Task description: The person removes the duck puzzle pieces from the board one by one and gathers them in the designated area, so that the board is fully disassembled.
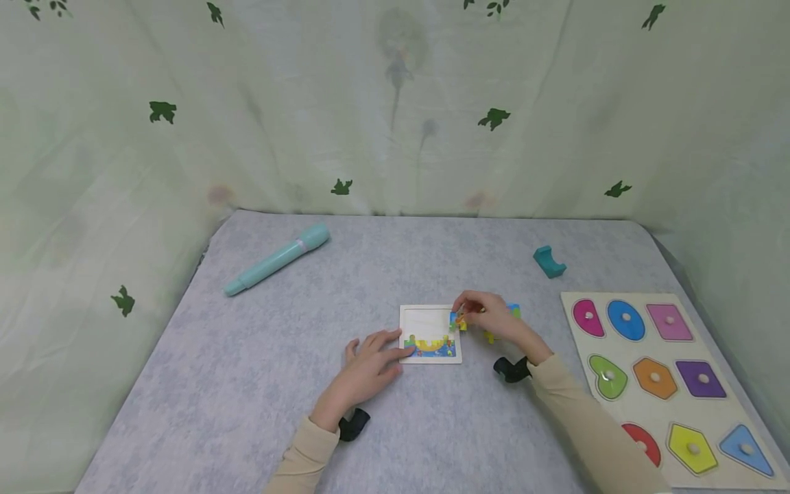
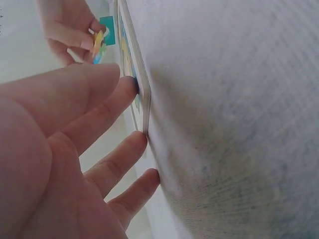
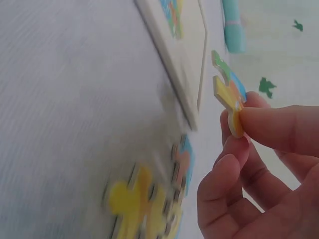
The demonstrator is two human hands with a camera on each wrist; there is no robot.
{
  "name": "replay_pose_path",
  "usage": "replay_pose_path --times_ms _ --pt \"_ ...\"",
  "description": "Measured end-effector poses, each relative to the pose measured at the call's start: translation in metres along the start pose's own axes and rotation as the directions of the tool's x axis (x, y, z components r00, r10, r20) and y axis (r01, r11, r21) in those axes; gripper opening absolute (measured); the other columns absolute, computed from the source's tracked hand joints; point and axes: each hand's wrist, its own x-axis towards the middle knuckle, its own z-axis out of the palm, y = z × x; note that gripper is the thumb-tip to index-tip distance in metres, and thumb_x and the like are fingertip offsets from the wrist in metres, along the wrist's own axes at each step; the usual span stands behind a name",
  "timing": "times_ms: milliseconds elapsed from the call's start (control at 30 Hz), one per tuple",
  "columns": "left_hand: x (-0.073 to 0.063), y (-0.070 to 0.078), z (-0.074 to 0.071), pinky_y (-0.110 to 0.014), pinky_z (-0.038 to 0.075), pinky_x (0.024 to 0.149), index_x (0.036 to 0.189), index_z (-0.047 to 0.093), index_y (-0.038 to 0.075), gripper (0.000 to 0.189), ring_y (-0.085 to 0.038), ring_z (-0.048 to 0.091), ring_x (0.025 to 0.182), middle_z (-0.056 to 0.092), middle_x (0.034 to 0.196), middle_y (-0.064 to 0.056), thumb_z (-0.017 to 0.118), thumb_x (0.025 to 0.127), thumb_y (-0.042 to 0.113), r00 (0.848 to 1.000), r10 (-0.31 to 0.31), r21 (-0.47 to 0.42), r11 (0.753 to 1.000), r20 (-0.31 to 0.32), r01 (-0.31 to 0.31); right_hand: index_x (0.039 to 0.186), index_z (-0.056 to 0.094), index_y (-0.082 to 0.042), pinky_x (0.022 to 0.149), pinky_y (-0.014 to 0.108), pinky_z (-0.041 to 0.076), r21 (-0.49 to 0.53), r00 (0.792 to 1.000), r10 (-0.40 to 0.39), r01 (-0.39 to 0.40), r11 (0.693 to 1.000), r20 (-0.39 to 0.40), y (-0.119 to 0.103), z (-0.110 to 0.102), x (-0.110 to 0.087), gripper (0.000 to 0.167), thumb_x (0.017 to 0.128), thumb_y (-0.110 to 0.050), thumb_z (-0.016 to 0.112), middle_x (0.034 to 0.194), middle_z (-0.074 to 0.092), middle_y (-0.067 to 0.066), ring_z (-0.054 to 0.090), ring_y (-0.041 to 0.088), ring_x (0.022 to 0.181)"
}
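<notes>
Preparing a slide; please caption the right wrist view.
Right hand pinching a puzzle piece, other pieces on the tabletop.

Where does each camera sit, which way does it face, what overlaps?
Head: on the head, facing forward and down at the table; left hand, right hand and both sleeves show.
Left wrist: on that wrist, looking along the left hand at the puzzle tray; the right hand shows beyond.
Right wrist: on that wrist, looking at the right hand pinching a puzzle piece, loose pieces nearby.
Shared: both wrist views show the tray and held piece.
</notes>
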Motion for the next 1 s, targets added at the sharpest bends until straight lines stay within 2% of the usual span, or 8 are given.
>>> replay_pose_path --times_ms 133,233,400,567,700,1000 --pt "0.000 0.000 0.000 -0.067 0.009 0.100 0.131 0.061 0.016 0.036 -0.032 0.030 0.135 0.038 0.148 -0.008 0.060 0.096 0.019 1.000 0.003 -0.002 1.000 -0.004 -0.003 0.094 0.067 -0.005 0.065 0.032 0.040 -0.026 0.999 0.047 -0.047 0.999 0.007 0.007 -0.008 -0.007 0.014 0.085 0.003 0.058 0.082 0.056 0.006 0.048 0.021 0.075" --pt "-0.001 0.000 0.000 -0.067 0.009 0.100 0.131 0.061 0.016 0.036 -0.033 0.029 0.135 0.038 0.148 -0.008 0.060 0.096 0.019 1.000 0.005 -0.005 1.000 -0.005 -0.005 0.095 0.066 -0.002 0.064 0.031 0.041 -0.057 0.998 0.054 -0.052 0.997 0.028 0.012 -0.011 -0.010 0.014 0.086 0.004 0.058 0.082 0.057 0.006 0.048 0.019 0.074" --pt "-0.001 -0.001 0.000 -0.067 0.009 0.100 0.131 0.061 0.016 0.036 -0.033 0.029 0.135 0.038 0.148 -0.008 0.060 0.096 0.019 1.000 0.009 -0.012 1.000 -0.008 -0.009 0.094 0.065 -0.001 0.062 0.030 0.042 -0.096 0.998 0.047 -0.043 0.994 0.040 0.014 -0.009 -0.013 0.012 0.087 0.006 0.059 0.081 0.059 0.005 0.048 0.018 0.071" --pt "-0.001 -0.001 0.001 -0.067 0.009 0.100 0.131 0.061 0.015 0.035 -0.032 0.030 0.135 0.039 0.148 -0.008 0.060 0.096 0.018 1.000 0.018 -0.024 1.000 -0.016 -0.019 0.093 0.064 -0.003 0.061 0.029 0.042 -0.186 1.000 0.018 -0.013 0.982 0.022 0.013 -0.005 -0.014 0.007 0.088 0.002 0.064 0.079 0.057 0.001 0.048 0.015 0.069" --pt "-0.001 -0.001 0.000 -0.067 0.009 0.099 0.131 0.061 0.015 0.035 -0.032 0.030 0.134 0.039 0.148 -0.008 0.060 0.096 0.018 1.000 0.023 -0.027 0.999 -0.017 -0.024 0.093 0.064 -0.002 0.060 0.029 0.042 -0.229 1.000 -0.006 0.008 0.973 0.009 0.011 -0.002 -0.014 0.009 0.086 0.004 0.066 0.078 0.055 0.002 0.047 0.016 0.069" --pt "-0.002 0.000 0.000 -0.067 0.010 0.099 0.131 0.061 0.015 0.035 -0.032 0.031 0.134 0.039 0.147 -0.009 0.060 0.096 0.018 1.000 0.018 -0.021 1.000 -0.016 -0.018 0.091 0.064 -0.008 0.064 0.031 0.044 -0.342 0.999 -0.007 -0.006 0.940 -0.035 0.011 0.005 -0.016 0.010 0.087 0.002 0.065 0.083 0.051 0.004 0.048 0.018 0.075"
